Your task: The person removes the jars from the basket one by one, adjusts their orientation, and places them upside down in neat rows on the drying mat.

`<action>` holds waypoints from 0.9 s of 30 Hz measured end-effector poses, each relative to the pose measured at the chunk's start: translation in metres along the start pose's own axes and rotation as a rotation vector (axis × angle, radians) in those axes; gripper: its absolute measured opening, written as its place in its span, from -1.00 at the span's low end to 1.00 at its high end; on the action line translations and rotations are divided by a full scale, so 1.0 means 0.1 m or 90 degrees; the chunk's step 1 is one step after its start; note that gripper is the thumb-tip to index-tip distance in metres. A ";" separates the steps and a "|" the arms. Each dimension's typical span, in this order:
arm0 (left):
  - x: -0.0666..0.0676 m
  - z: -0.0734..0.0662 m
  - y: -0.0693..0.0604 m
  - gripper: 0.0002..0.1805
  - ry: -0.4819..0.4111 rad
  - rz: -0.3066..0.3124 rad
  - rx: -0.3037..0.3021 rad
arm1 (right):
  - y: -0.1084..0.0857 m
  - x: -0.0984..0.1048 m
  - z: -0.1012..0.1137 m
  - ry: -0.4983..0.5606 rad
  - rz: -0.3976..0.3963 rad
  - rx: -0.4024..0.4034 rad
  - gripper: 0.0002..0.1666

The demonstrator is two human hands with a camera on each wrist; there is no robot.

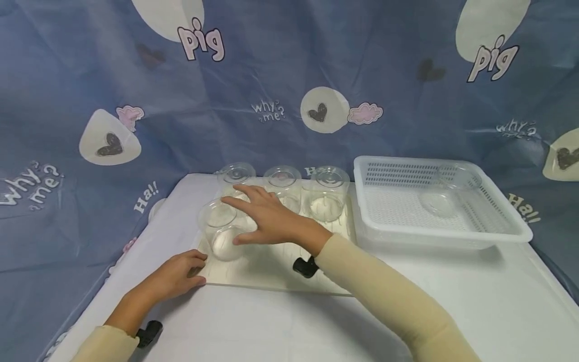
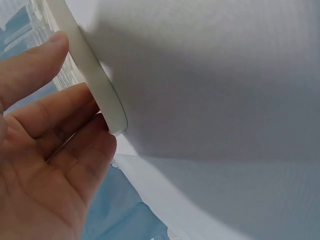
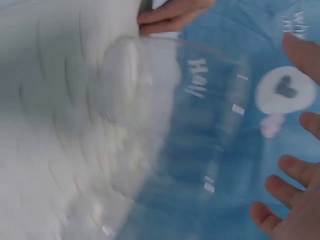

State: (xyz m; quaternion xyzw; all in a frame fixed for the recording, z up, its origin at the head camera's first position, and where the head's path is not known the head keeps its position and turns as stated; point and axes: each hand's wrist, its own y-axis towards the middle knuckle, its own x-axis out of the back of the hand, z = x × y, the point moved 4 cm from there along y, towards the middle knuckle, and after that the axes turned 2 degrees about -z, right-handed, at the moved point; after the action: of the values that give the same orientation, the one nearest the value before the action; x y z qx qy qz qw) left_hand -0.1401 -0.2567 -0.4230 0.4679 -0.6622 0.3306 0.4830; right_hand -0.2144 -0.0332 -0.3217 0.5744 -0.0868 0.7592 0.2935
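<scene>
A flat cream board [image 1: 289, 274] with short slit-like marks lies on the table. Several clear plastic cups stand on it, including a front-left cup [image 1: 224, 245] and a back-right cup [image 1: 327, 201]. My left hand [image 1: 174, 276] rests at the board's left edge; in the left wrist view its thumb and fingertips touch the board's side [image 2: 95, 75]. Above the front-left cups, my right hand [image 1: 267, 216] has its fingers spread and holds nothing. It hides part of the cups behind it. The right wrist view is blurred, with the right hand's fingers [image 3: 285, 192] apart from the cups.
A white plastic basket [image 1: 434, 232] stands on the right of the table, with a clear cup [image 1: 445, 196] inside. The white tablecloth [image 1: 253, 327] runs along the front. A blue printed curtain [image 1: 253, 65] hangs behind and at the sides.
</scene>
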 end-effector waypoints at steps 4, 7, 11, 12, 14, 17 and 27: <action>-0.03 -0.02 0.02 -0.67 -0.004 0.000 0.001 | -0.47 0.37 -0.11 -0.025 -0.033 0.022 0.00; -0.04 -0.01 0.03 -0.66 0.002 0.001 0.009 | -0.84 0.65 -0.24 -0.056 -0.053 0.011 0.01; -0.03 0.02 0.01 -0.65 0.006 0.005 0.018 | -1.23 1.01 -0.55 -0.062 -0.084 -0.050 -0.04; -0.02 0.02 0.00 -0.64 0.006 0.004 0.020 | -1.31 1.11 -0.66 -0.061 -0.094 -0.069 -0.05; 0.00 0.03 -0.01 -0.65 0.009 0.003 0.026 | -1.45 1.28 -0.87 -0.053 -0.118 -0.122 -0.10; 0.02 0.03 -0.02 -0.66 0.012 0.000 0.024 | -1.63 1.53 -1.18 -0.071 -0.132 -0.208 -0.13; -0.04 0.03 0.02 -0.65 0.004 0.009 0.021 | -2.24 1.92 -2.15 -0.108 -0.062 -0.435 -0.07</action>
State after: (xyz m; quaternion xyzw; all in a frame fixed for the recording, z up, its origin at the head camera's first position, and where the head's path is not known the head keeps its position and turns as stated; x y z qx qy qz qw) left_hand -0.1428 -0.2577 -0.4276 0.4705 -0.6583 0.3463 0.4747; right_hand -0.3008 0.3155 -0.2606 0.5077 -0.3325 0.6209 0.4962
